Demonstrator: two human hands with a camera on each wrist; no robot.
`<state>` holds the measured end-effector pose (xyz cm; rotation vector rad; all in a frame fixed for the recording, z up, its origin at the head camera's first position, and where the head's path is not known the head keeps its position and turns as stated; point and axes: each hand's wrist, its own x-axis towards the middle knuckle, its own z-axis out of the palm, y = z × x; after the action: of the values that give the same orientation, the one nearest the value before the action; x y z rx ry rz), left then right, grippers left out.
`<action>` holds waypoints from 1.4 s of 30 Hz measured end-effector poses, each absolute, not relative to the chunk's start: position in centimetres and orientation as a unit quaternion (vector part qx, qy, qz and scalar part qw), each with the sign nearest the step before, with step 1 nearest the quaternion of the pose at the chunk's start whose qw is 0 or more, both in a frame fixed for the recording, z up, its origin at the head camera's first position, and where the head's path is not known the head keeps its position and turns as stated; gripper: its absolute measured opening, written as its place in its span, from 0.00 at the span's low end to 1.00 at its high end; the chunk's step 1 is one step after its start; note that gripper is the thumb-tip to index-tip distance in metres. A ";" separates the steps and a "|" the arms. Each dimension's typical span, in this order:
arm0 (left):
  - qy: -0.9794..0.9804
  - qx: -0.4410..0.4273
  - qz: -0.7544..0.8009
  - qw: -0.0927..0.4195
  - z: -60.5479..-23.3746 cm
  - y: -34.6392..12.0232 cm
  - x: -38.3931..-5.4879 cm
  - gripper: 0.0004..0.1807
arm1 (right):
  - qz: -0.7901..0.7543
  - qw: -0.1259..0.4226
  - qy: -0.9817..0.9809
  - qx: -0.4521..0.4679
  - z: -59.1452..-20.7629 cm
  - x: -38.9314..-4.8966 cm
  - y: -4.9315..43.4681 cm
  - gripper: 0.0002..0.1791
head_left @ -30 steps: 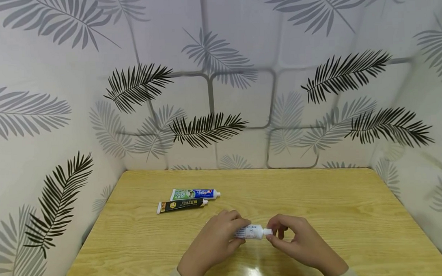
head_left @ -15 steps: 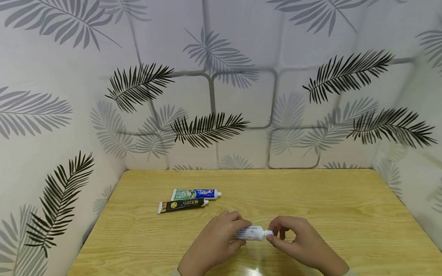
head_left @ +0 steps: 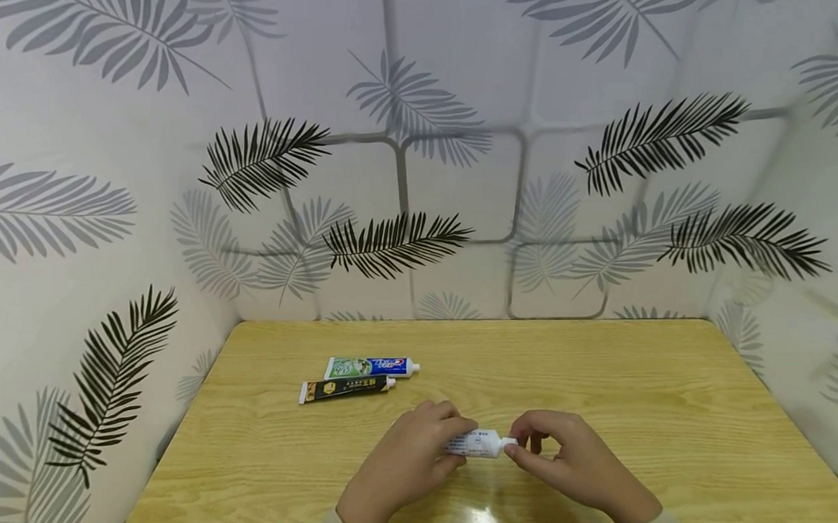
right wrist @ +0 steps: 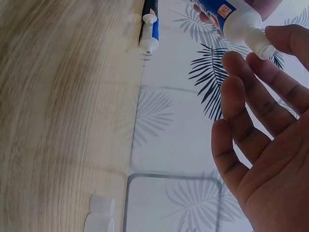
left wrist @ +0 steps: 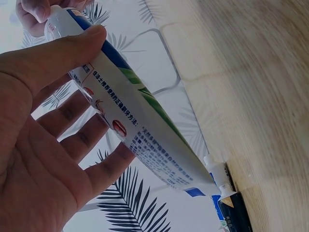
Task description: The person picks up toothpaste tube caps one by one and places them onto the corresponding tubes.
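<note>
My left hand [head_left: 410,460] grips a white toothpaste tube [head_left: 482,443] across its body, thumb on one face and fingers on the other. Blue and green bands run along one side of the tube [left wrist: 140,111] in the left wrist view. It points to the right, held above the table. At its right end, the thumb and forefinger of my right hand [head_left: 571,460] pinch the small white cap [right wrist: 259,42]. The other fingers of that hand are spread apart in the right wrist view. Part of the tube is hidden under my left hand.
A green and blue toothpaste tube [head_left: 370,368] and a black one [head_left: 346,389] lie side by side at the back left of the wooden table [head_left: 603,370]. Two small white cap-like pieces [right wrist: 101,212] lie on the table. A leaf-patterned wall [head_left: 454,283] stands behind.
The toothpaste tube has shifted very slightly downward in the head view. Both hands keep the same hold, and the two lying tubes stay put.
</note>
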<state>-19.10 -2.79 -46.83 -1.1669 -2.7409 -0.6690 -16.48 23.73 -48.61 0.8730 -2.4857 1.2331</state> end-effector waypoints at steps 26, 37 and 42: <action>-0.900 -0.380 -0.211 0.033 -46.6 -3.3 -19.4 0.20 | 0.433 0.145 -0.827 0.328 -48.4 -16.3 23.4 0.23; -0.897 -0.387 -0.210 0.034 -46.7 -3.2 -19.4 0.19 | 0.434 0.132 -0.822 0.345 -48.9 -16.4 23.1 0.17; -0.899 -0.387 -0.202 0.031 -46.9 -3.2 -19.4 0.18 | 0.438 0.121 -0.825 0.336 -49.0 -16.4 23.1 0.15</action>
<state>-19.37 -3.16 -46.85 -1.1933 -2.7704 -0.6233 -16.43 23.11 -49.05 0.9817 -2.4094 1.2783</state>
